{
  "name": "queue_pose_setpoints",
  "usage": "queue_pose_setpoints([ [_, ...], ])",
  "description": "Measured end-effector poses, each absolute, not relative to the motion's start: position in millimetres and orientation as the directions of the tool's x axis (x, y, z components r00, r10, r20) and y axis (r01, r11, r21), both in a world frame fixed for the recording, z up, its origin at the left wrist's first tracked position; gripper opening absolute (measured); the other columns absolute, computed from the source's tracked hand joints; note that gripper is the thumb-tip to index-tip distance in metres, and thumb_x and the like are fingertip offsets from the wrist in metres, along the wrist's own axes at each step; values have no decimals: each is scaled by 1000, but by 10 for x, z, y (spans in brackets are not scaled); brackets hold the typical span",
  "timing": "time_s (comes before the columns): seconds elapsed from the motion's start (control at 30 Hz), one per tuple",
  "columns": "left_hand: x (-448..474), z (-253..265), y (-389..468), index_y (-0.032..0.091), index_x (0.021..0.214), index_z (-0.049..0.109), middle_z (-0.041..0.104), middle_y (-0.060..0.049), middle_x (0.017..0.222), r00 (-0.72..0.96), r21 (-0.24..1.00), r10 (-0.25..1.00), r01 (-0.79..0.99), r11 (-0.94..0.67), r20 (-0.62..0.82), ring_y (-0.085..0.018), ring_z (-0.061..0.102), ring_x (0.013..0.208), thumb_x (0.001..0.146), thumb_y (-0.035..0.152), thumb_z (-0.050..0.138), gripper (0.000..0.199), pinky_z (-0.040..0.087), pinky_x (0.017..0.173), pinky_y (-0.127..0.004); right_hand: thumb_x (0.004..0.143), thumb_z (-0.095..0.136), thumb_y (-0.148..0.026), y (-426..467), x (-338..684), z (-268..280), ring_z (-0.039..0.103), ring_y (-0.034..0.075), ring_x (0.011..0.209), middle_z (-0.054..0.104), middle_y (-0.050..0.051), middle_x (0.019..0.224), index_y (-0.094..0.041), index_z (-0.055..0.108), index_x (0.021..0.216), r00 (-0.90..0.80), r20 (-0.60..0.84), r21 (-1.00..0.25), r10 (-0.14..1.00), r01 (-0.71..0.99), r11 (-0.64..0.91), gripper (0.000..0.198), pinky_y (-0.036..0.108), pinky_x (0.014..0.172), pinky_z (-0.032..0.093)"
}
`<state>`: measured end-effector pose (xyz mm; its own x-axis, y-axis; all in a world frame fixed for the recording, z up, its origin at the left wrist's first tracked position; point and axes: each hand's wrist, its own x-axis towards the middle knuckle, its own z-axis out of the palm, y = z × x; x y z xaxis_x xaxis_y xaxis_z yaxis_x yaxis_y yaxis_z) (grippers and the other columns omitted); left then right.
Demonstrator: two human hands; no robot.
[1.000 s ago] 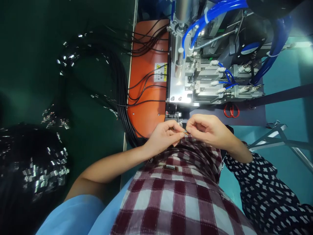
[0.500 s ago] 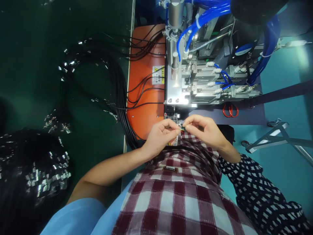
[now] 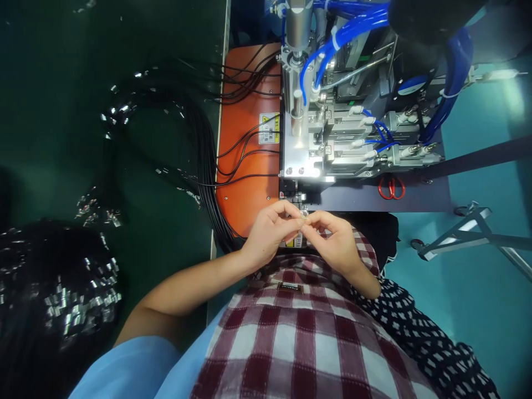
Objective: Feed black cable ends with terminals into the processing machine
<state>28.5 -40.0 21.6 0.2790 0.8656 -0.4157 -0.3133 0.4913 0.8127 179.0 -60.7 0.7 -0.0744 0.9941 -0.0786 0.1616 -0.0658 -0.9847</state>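
My left hand point(image 3: 272, 230) is closed in a pinch at the front of the machine, on the tips of some thin wires point(image 3: 304, 218). Only a tiny yellowish bit of them shows; the fingers cover the rest. Against those fingertips my right hand point(image 3: 332, 239) pinches too, thumb and forefinger together at the same wires. Just behind the fingers sits a small metal fixture point(image 3: 297, 197) of the machine. A label point(image 3: 296, 240) is partly visible below the hands.
An orange plate point(image 3: 245, 183) carries black cables point(image 3: 203, 160) running left into a large bundle. Behind the hands rises a machine point(image 3: 303, 149) with cylinders and blue air hoses point(image 3: 361, 25). Red-handled scissors point(image 3: 391, 188) lie on the grey bench at right. Cables with shiny ends point(image 3: 78, 299) are heaped at lower left.
My right hand has moved left and slightly down, from a small gap away to touching my left fingertips. My left hand has hardly moved. The wire ends are now mostly covered.
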Motion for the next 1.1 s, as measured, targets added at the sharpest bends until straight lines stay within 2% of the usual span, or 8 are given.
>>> queue_pose_setpoints([
  [0.17, 276, 205, -404, 14, 73, 56, 52, 5, 66, 270, 824, 874, -307, 476, -404, -2, 40, 45, 75, 21, 75, 20, 28, 44, -18, 81, 68, -22, -543, 1870, 103, 59, 12, 64, 67, 0, 75, -19, 66, 82, -42, -102, -986, 994, 139, -96, 3, 26, 61, 49],
  [0.43, 280, 192, -417, 16, 74, 55, 52, 5, 65, 281, 825, 864, -278, 491, -419, -3, 40, 47, 76, 24, 75, 22, 28, 46, -18, 81, 68, -23, -559, 1790, 87, 57, 13, 63, 65, 1, 73, -19, 65, 76, 15, -120, -988, 993, 95, -121, 7, 27, 61, 49],
  [0.77, 290, 183, -426, 15, 74, 55, 50, 5, 62, 281, 819, 860, -286, 498, -425, -4, 41, 47, 78, 21, 73, 19, 27, 46, -19, 80, 67, -23, -554, 1752, 30, 51, 10, 55, 59, -2, 67, -19, 61, 72, 13, -217, -976, 976, -32, -216, 11, 25, 53, 42],
  [1.1, 294, 223, -414, 15, 73, 55, 48, 6, 54, 275, 786, 843, -314, 533, -463, -4, 40, 44, 75, 22, 74, 21, 27, 48, -20, 83, 65, -26, -625, 1731, -36, 51, 11, 57, 58, -1, 68, -20, 60, 74, 36, -156, -988, 987, 0, -156, 13, 25, 55, 44],
])
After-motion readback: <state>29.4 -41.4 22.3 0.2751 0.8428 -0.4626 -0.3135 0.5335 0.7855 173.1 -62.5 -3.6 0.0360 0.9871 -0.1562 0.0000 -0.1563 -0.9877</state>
